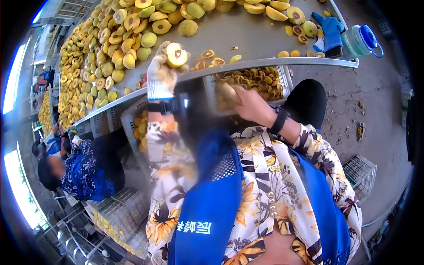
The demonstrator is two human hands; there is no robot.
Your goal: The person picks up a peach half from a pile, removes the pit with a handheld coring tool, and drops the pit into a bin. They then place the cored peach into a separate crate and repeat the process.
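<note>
In a worn, pale glove, my left hand [162, 70] grips a cut yellow fruit half [176, 55], its pale cut face and dark centre showing, over the near edge of the metal table [258, 39]. My right hand [252, 105] is bare and closed round something brownish and blurred that I cannot make out. It is above a crate [287, 81] of fruit pieces [260, 81], below the table edge. Several small brown-centred pieces [207, 54] lie on the table just right of my left hand.
Piled fruit halves [117, 42] cover the table's left and far parts. A blue glove [331, 31] and a bottle [360, 40] stand at the right corner. Another crate [129, 123] is under the edge. A co-worker [84, 170] sits at left; a wire crate [360, 176] is at lower right.
</note>
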